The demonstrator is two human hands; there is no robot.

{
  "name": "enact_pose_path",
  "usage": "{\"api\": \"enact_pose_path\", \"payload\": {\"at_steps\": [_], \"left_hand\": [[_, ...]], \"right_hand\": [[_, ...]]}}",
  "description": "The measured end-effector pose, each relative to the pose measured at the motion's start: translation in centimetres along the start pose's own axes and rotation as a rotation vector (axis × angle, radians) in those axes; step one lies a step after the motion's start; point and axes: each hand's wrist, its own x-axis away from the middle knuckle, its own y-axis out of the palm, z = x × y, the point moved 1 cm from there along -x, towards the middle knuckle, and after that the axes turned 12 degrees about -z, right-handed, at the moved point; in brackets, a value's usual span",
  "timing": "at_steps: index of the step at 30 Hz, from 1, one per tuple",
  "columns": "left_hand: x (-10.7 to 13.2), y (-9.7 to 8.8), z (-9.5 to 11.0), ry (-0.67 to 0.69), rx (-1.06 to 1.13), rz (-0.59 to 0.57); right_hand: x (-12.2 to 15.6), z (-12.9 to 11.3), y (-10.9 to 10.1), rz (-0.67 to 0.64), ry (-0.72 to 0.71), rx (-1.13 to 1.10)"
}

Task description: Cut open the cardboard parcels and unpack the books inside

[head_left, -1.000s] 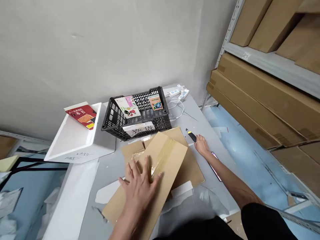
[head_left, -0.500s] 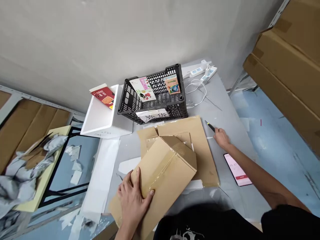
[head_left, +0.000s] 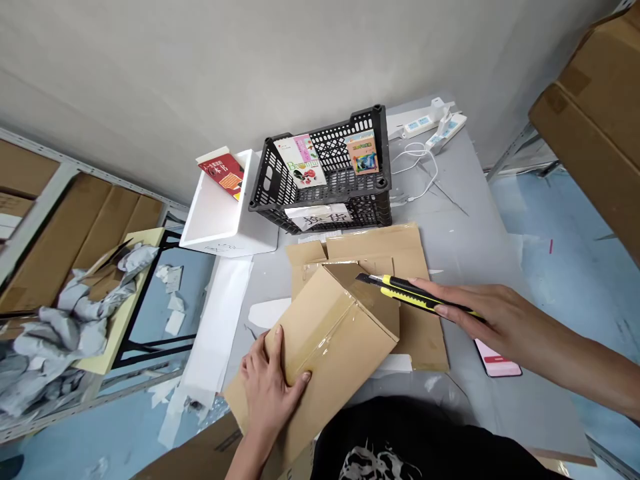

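My left hand (head_left: 270,383) lies with fingers spread on the upper face of a brown cardboard box (head_left: 327,347), which is tilted on the table. Clear packing tape (head_left: 345,317) runs along that face and over the near right edge. In my right hand (head_left: 475,310) is a yellow and black utility knife (head_left: 415,293), its blade pointing left over the far right end of the box. Whether the blade touches the box I cannot tell. Under the box lies flattened cardboard (head_left: 425,333).
Behind the box stand a black plastic crate (head_left: 325,197) holding two books and a white foam box (head_left: 225,220) with a red book (head_left: 223,175). Power strips (head_left: 445,130) with a white cable sit at the back right. A phone (head_left: 495,360) lies under my right forearm.
My right hand has lifted the utility knife off the table at the right and brought it over the box. My left hand stays on the box. The view has shifted slightly.
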Motion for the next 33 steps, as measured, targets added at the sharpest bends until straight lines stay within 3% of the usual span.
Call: {"api": "enact_pose_path", "payload": {"at_steps": [5, 14, 33], "left_hand": [[-0.4, -0.1, 0.2, 0.0, -0.008, -0.014], [-0.7, -0.2, 0.5, -0.035, 0.0, -0.044], [-0.8, 0.0, 0.8, -0.046, -0.003, -0.06]], "right_hand": [[-0.9, -0.3, 1.1, 0.023, -0.008, 0.091], [-1.9, -1.7, 1.2, -0.013, 0.025, 0.172], [-1.6, -3.1, 0.4, -0.075, 0.11, 0.097]]}}
